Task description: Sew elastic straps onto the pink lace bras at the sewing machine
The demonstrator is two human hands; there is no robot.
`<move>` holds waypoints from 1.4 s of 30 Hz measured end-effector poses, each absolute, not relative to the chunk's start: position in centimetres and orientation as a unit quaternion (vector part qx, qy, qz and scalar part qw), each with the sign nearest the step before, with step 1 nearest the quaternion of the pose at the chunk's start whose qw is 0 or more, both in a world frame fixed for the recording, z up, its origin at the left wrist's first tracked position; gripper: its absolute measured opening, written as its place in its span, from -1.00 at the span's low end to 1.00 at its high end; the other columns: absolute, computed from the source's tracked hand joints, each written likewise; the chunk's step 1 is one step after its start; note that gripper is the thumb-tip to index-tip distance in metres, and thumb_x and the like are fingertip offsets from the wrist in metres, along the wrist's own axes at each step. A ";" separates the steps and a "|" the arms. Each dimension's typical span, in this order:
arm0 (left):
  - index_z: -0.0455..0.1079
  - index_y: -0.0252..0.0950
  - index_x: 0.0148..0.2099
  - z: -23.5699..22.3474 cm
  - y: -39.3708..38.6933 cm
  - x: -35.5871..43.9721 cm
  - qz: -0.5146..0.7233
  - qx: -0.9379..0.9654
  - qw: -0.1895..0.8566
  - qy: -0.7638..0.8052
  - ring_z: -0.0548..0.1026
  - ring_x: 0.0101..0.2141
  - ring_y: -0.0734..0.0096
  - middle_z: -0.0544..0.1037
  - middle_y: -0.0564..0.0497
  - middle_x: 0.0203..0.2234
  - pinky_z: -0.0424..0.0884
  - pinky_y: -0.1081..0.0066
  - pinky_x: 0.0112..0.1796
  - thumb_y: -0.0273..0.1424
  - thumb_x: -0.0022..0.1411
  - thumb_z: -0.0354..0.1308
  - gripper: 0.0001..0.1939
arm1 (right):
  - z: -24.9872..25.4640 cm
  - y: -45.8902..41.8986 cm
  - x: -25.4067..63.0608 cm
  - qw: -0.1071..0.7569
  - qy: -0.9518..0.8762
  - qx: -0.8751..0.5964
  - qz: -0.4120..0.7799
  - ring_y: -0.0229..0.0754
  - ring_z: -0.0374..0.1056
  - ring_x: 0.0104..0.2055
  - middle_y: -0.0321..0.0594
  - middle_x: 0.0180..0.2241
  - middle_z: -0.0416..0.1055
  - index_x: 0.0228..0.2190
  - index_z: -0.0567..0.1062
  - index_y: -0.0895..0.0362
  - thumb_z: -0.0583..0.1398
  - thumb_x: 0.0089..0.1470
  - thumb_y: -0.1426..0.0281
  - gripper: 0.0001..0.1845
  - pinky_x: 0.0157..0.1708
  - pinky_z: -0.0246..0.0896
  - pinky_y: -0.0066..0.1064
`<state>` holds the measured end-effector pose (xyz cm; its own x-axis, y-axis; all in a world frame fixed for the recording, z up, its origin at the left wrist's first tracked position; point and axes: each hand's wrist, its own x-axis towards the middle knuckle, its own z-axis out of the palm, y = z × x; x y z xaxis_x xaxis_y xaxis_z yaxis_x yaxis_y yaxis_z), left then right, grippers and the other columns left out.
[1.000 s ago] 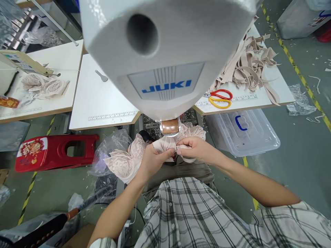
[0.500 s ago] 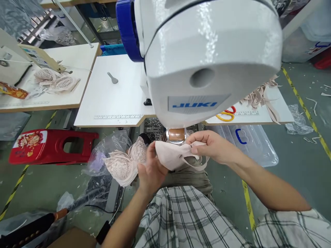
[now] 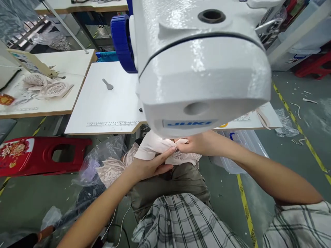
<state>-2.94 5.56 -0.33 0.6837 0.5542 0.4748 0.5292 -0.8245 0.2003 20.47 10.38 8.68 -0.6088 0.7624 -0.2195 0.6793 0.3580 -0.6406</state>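
Observation:
A pale pink bra with smooth cups is bunched beneath the head of a white sewing machine. My left hand grips it from below, thumb and fingertips closed on the fabric. Beside it, my right hand pinches the cloth close under the machine head, its fingertips partly hidden. A lace part hangs below my right hand over my lap. More lace cups trail down to the left of my left forearm. The needle area is hidden behind the machine head.
A grey spoon-shaped tool lies on the white table, left of the machine. Lace bra pieces lie on the neighbouring table. A red stool stands at left; a clear plastic lid is below the table's right side.
My hands have come together and moved the bra up under the machine head. My left hand has turned from an upright hold to gripping from below. The view has shifted.

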 end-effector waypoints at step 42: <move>0.37 -0.12 0.25 2.7 4.7 -1.9 0.179 0.900 0.101 0.385 0.47 -0.57 0.50 0.66 0.04 -0.35 0.37 0.55 -0.47 -0.41 0.37 0.04 -0.56 | 3.0 6.3 22.0 0.337 -0.829 -0.422 0.146 -0.15 0.40 -0.20 -0.22 -0.32 0.55 -0.30 0.58 0.04 0.08 0.16 0.54 -0.71 -0.10 0.24 -0.24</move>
